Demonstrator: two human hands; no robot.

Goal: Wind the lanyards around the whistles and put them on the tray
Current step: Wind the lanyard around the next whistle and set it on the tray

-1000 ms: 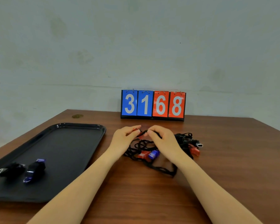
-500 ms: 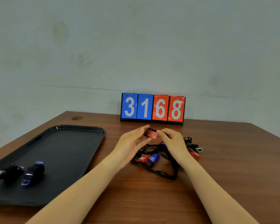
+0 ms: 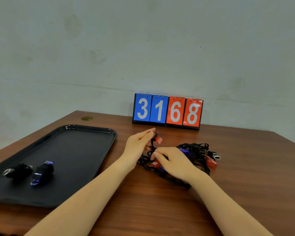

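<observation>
My left hand pinches a red whistle lifted just above the table, its black lanyard hanging down. My right hand is lower, its fingers curled on that black lanyard at the tangled pile of whistles and lanyards. The pile holds red, blue and a white-tipped whistle. A black tray lies at the left. On it rest two wound whistles: a blue one and a dark one.
A flip scoreboard reading 3168 stands at the table's back edge against the wall. A small round brass-coloured disc lies on the far left corner of the wooden table.
My left hand has lifted the red whistle up and slightly left. My right hand has let go of the whistle and dropped down to the lanyard at the pile.
</observation>
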